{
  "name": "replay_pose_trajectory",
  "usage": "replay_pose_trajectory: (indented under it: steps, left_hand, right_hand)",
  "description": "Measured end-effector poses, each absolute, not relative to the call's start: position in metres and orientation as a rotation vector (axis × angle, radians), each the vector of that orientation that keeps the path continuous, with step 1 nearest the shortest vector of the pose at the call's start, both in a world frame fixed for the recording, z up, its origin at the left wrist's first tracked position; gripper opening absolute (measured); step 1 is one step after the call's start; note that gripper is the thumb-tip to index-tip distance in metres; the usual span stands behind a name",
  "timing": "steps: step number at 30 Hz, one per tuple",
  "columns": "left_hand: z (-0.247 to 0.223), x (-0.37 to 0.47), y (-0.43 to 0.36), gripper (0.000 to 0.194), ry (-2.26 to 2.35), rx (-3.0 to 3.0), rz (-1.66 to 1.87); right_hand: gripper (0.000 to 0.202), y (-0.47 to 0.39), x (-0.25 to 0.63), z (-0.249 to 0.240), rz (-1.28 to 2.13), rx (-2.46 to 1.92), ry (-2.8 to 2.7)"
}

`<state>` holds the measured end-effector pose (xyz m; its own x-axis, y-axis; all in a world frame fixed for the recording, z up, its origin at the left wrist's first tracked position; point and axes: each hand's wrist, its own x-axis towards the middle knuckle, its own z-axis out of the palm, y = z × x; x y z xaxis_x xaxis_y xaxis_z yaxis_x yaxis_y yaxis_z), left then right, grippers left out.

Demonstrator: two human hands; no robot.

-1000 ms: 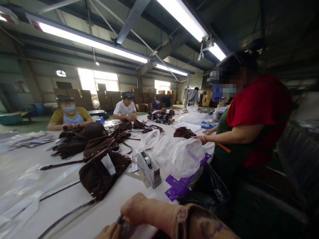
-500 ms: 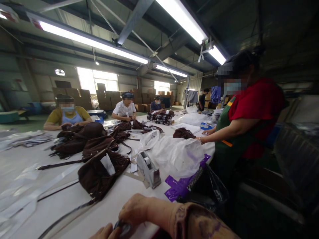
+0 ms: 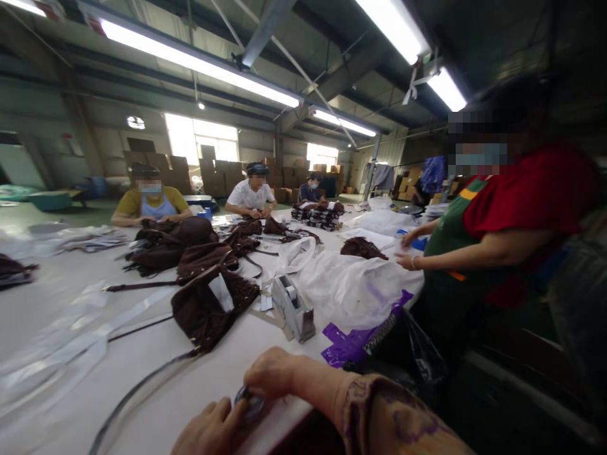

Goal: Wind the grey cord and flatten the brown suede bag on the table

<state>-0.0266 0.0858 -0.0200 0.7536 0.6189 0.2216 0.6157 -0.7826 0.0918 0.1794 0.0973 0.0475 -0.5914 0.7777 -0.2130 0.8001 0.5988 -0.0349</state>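
Near the table edge, two hands (image 3: 237, 411) pinch one metal ring (image 3: 250, 403)

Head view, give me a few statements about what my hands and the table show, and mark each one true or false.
1. Both hands, the left hand and the right hand, meet at a small dark ring-shaped part. True.
2. A tape dispenser stands on the table. True.
3. The nearest brown bag is in the right hand. False: it lies on the table, apart from both hands.
4. The plastic sheet at the table edge is green. False: it is purple.
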Motion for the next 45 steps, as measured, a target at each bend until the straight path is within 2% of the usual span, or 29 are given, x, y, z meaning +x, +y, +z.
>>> replay_pose_trajectory:
  steps: [2, 4, 6, 8, 11, 13, 17, 19, 22, 24, 27, 31, 33, 36, 38, 40, 44, 45]
  left_hand:
    - [-0.012, -0.027, 0.079, 0.023, 1.083, 2.93, 0.304]
    - [-0.008, -0.019, 0.07, 0.018, 1.13, 2.894, 0.341]
    - [-0.007, -0.004, 0.06, 0.02, 1.212, 2.849, 0.401]
    - [-0.007, 0.009, 0.053, 0.022, 1.346, 2.804, 0.396]
    - [-0.001, 0.012, 0.048, 0.021, 1.359, 2.789, 0.318]
    - [0.008, 0.001, 0.05, 0.014, 1.237, 2.828, 0.257]
    - [0.017, -0.025, 0.06, 0.013, 1.116, 2.898, 0.176]
    - [0.014, -0.025, 0.06, 0.014, 1.182, 2.864, 0.204]
    - [0.003, -0.01, 0.051, 0.016, 1.377, 2.745, 0.328]
    - [0.0, -0.001, 0.042, 0.017, 1.479, 2.685, 0.364]
    - [0.007, -0.006, 0.036, 0.015, 1.424, 2.683, 0.327]
    - [0.017, -0.035, 0.047, 0.029, 1.181, 2.803, 0.217]
    - [0.014, -0.043, 0.053, 0.019, 1.155, 2.854, 0.197]
    - [0.0, -0.033, 0.055, 0.012, 1.242, 2.829, 0.318]
    - [-0.009, -0.017, 0.051, 0.013, 1.366, 2.77, 0.418]
    - [-0.012, -0.005, 0.047, 0.017, 1.461, 2.716, 0.439]
    - [0.004, -0.017, 0.048, 0.012, 1.354, 2.712, 0.284]
    - [0.009, -0.027, 0.051, 0.017, 1.277, 2.748, 0.246]
  right_hand:
    - [0.024, 0.093, 0.181, 0.048, -0.194, 1.339, 2.701]
    - [0.022, 0.088, 0.176, 0.048, -0.249, 1.683, 2.592]
    - [0.037, 0.083, 0.169, 0.045, -0.226, 1.873, 2.482]
    - [0.035, 0.08, 0.164, 0.041, -0.206, 1.981, 2.36]
    - [0.026, 0.08, 0.163, 0.039, -0.226, 1.888, 2.38]
    - [0.022, 0.082, 0.168, 0.041, -0.271, 1.719, 2.483]
    - [0.019, 0.089, 0.176, 0.044, -0.344, 1.39, 2.682]
    - [0.023, 0.089, 0.173, 0.042, -0.322, 1.459, 2.708]
    - [0.035, 0.087, 0.163, 0.037, -0.263, 1.848, 2.472]
    - [0.031, 0.085, 0.156, 0.035, -0.246, 1.956, 2.331]
    - [0.022, 0.086, 0.153, 0.036, -0.27, 1.818, 2.404]
    - [0.019, 0.09, 0.159, 0.045, -0.338, 1.506, 2.603]
    - [0.018, 0.09, 0.16, 0.047, -0.335, 1.419, 2.669]
    - [0.025, 0.087, 0.153, 0.045, -0.267, 1.625, 2.632]
    - [0.032, 0.085, 0.147, 0.041, -0.22, 1.883, 2.455]
    - [0.03, 0.084, 0.143, 0.037, -0.202, 1.988, 2.318]
    - [0.022, 0.087, 0.146, 0.037, -0.241, 1.732, 2.469]
    - [0.021, 0.088, 0.149, 0.038, -0.267, 1.636, 2.527]
